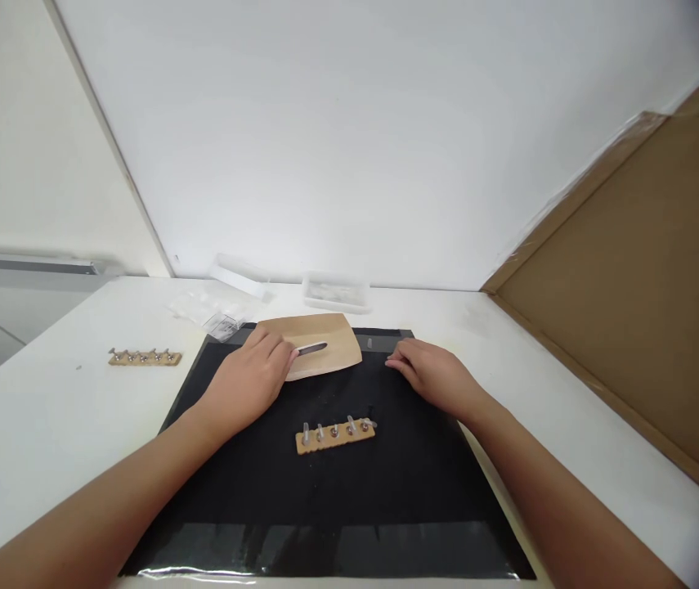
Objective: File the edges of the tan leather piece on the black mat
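My left hand [254,375] is closed on a small pale tool with a dark, narrow tip [312,348], held over a tan sheet [333,335]. The sheet lies at the far edge of a black mat [324,499]. My right hand [426,372] hovers or rests at the mat's right side, fingers pinched together; what they hold, if anything, is too small to name. Between and below the hands, a wooden strip [335,437] carries several clear pieces on small metallic balls.
Another strip with several pieces [145,358] lies on the white table at the left. Behind the mat are a plastic bag [214,315], a clear tray [337,292] and a clear lid [239,278]. Cardboard [631,286] stands at the right.
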